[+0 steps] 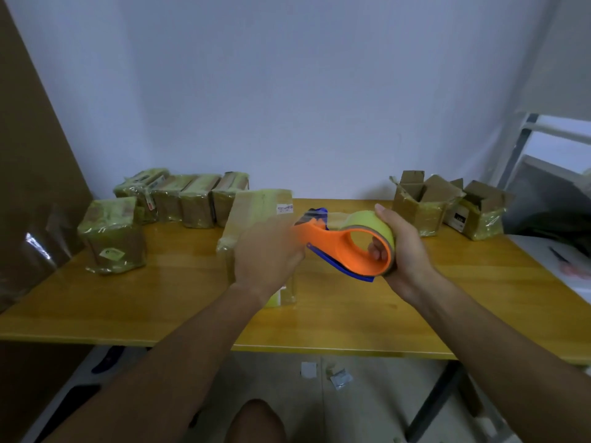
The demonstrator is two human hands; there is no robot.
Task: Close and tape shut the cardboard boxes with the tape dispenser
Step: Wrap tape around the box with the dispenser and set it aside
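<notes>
Right hand [401, 247] grips the orange tape dispenser [348, 247] with yellowish roll, held above the wooden table [447, 282]. Left hand [268, 251] is blurred at its front, grip unclear, over a cardboard box [256, 212]. Taped boxes [179, 203] left, open boxes [447, 203] right, white wall [287, 91] behind.

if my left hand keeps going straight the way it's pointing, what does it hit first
Probably the front end of the orange tape dispenser. The left hand is blurred and seems almost on it already, so depth is uncertain.
</notes>
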